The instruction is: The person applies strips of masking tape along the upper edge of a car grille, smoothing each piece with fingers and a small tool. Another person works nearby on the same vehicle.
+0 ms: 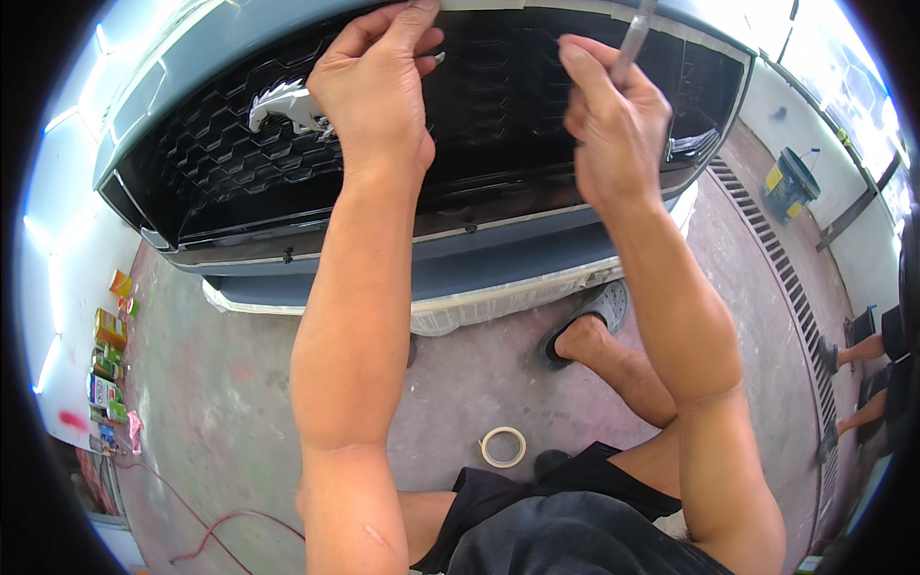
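The left hand (379, 101) was raised before the grille (498, 110), its thumb and forefinger drawn together near the pale, matte tape (484, 4) along the top edge; whether they gripped the tape, I could not tell. The right hand (618, 120), its fingers curled, was closed around a slim, straight, silvery tool (635, 38) that slanted up past the frame's edge, in front of the grille's right part.

The grille was glossy black, molded in raised hexagons, with a smooth, chromed horse emblem (283, 107) beside the left wrist. Below it curved a dull blue-gray bumper (508, 251), its lower lip wrapped in wrinkled, whitish sheeting (498, 305).

A flat, cream ring of a roll (503, 465) lay on the scuffed concrete floor (230, 383). Boxy and round cans (110, 328) lined the left wall, near a thin, looping red hose (206, 555). A round, dark bucket (791, 187) stood right, beyond the slotted grate (767, 244).
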A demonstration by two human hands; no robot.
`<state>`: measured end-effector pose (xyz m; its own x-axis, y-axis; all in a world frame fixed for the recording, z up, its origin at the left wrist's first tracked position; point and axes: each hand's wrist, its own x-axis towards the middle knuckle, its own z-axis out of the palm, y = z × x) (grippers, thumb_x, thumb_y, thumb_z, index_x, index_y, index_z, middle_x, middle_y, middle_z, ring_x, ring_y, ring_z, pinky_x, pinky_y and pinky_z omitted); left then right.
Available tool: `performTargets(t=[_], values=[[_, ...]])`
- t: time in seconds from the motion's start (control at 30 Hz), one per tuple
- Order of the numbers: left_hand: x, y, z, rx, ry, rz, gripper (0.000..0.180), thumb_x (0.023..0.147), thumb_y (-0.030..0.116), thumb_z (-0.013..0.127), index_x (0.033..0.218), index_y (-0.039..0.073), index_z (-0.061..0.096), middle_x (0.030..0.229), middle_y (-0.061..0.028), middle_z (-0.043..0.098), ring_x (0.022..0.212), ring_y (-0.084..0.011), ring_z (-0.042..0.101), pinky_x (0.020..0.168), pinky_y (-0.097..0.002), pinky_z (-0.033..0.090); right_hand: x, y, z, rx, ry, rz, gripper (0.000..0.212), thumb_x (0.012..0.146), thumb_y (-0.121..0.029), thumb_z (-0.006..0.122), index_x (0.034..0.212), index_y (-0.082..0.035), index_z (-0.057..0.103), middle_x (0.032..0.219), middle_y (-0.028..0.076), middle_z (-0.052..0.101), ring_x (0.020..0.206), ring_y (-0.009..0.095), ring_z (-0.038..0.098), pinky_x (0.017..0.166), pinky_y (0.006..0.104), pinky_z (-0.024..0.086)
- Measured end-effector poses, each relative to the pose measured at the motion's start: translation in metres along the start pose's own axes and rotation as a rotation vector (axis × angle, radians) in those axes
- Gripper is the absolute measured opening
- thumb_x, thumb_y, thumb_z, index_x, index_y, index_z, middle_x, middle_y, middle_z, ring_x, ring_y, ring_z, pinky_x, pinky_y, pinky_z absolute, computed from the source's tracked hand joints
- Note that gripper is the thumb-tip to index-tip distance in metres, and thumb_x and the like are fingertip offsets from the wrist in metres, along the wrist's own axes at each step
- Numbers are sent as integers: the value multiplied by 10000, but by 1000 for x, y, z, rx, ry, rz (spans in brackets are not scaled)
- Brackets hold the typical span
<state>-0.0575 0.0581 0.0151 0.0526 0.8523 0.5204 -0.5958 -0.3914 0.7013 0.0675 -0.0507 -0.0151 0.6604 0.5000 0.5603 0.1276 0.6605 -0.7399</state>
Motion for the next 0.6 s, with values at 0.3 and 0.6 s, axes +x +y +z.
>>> performTargets(t=[0.3,0.6], values=[[1,-4,-2,-5,-19,41,175,870,88,831,1010,35,740,935,-56,764,830,-134,728,699,-236,527,12,23,54,441,47,66,167,916,-78,719,1023,34,656,656,-30,524,466,31,410,416,228,302],[2,-3,-2,8,1,40,174,868,93,832,1003,33,740,935,-57,764,816,-130,725,684,-239,522,22,15,67,470,119,178,208,937,-107,720,799,-129,565,600,-68,418,456,45,346,438,236,267]])
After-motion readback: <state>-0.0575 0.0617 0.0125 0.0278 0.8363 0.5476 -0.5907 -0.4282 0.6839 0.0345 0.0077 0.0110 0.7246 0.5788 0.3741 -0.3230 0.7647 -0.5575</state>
